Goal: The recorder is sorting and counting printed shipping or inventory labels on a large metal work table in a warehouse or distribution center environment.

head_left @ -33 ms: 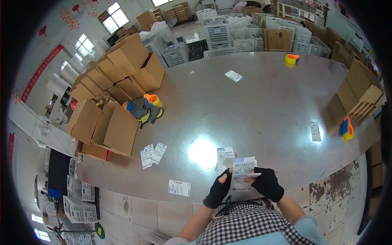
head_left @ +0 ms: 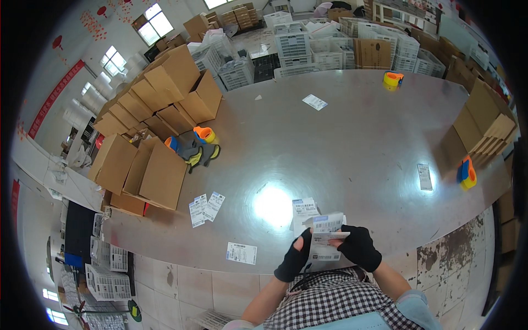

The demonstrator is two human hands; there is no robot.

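My left hand [head_left: 293,256], in a black fingerless glove, is closed on the left edge of a small stack of white shipping labels [head_left: 328,223]. From the other side, my right hand [head_left: 358,247], gloved the same way, pinches the stack near a label bent outward toward me. The stack is held above the table's near edge, in front of a checked apron. Just beyond it, more white labels [head_left: 304,208] lie on the metal table [head_left: 308,148], partly covered by the held ones. How many sheets each hand grips cannot be made out.
Loose labels lie at the left [head_left: 206,209], near edge [head_left: 241,253], right [head_left: 424,177] and far side [head_left: 315,102]. Cardboard boxes [head_left: 159,170] line the left; folded cartons [head_left: 484,124] stand right. Tape dispensers [head_left: 467,173] and grey-yellow gloves [head_left: 202,154] rest on the table. Crates [head_left: 292,44] are stacked behind.
The held labels have shifted very slightly, and a bit more of the labels lying beyond them shows. Both hands stay in nearly the same place.
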